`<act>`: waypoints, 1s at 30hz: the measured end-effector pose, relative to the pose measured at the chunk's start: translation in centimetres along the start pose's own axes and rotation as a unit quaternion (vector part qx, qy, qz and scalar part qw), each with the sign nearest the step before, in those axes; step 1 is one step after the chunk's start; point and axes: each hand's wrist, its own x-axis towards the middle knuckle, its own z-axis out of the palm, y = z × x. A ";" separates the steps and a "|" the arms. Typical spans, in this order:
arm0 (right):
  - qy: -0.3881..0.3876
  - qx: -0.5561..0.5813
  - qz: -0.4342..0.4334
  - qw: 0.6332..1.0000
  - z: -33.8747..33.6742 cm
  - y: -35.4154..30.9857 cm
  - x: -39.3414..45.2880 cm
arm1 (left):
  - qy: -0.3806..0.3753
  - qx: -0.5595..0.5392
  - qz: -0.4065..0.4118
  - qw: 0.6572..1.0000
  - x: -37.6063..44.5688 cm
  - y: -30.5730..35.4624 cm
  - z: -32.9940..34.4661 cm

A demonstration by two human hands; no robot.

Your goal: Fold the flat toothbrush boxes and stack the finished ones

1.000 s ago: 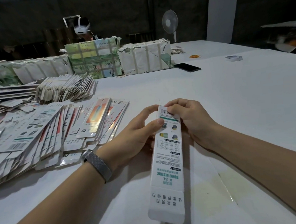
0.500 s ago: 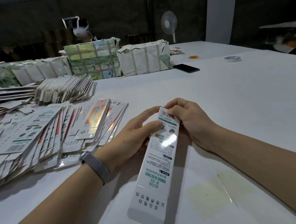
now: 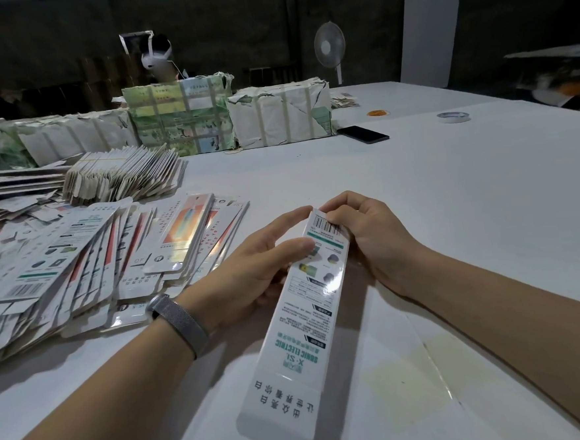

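A long white toothbrush box (image 3: 309, 325) with a barcode and green print lies slanted between my hands above the white table (image 3: 452, 208), its open flap end pointing toward me. My left hand (image 3: 251, 270) grips the box's left side, thumb on its printed face. My right hand (image 3: 369, 241) pinches the far end by the barcode with curled fingers. To the left spreads a heap of flat boxes (image 3: 88, 258). Behind it lies a fanned bundle of flat boxes (image 3: 124, 174).
Wrapped paper bundles (image 3: 281, 115) line the back of the table. A black phone (image 3: 362, 134), a roll of tape (image 3: 453, 117) and an orange rubber band (image 3: 378, 113) lie further right. A fan (image 3: 329, 47) stands behind. A person sits beyond the bundles.
The box's near end has swung leftward, so the box now lies slanted. Both hands have kept their hold at the far end.
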 end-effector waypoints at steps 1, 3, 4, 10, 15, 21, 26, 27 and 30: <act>0.000 0.000 0.001 1.000 0.0 0.0 0.0 | -0.003 -0.004 -0.001 1.000 0.0 0.0 0.0; 0.001 -0.001 0.004 1.000 0.1 -0.1 0.0 | -0.009 -0.012 -0.003 1.000 -0.1 0.1 0.0; 0.002 -0.005 0.006 1.000 0.1 -0.1 -0.1 | -0.013 -0.015 -0.004 1.000 -0.1 0.1 0.1; 0.007 -0.023 0.015 1.000 0.3 -0.3 0.0 | -0.027 -0.018 0.003 0.999 -0.2 0.3 0.1; 0.012 -0.007 0.014 1.000 0.1 0.0 0.0 | -0.022 -0.007 0.006 1.000 -0.2 0.0 0.1; -0.003 0.022 0.003 1.000 -0.2 0.1 -0.1 | -0.018 0.031 0.014 0.999 -0.1 -0.2 0.1; -0.018 0.046 -0.019 0.999 -0.3 0.1 -0.1 | -0.023 0.039 0.025 0.999 -0.1 -0.3 0.1; -0.023 0.047 -0.024 0.998 -0.3 0.2 0.0 | -0.020 0.038 0.026 0.999 -0.1 -0.2 0.1; -0.038 0.035 -0.037 0.998 -0.5 0.3 0.0 | -0.012 0.043 0.025 0.999 -0.1 -0.3 0.0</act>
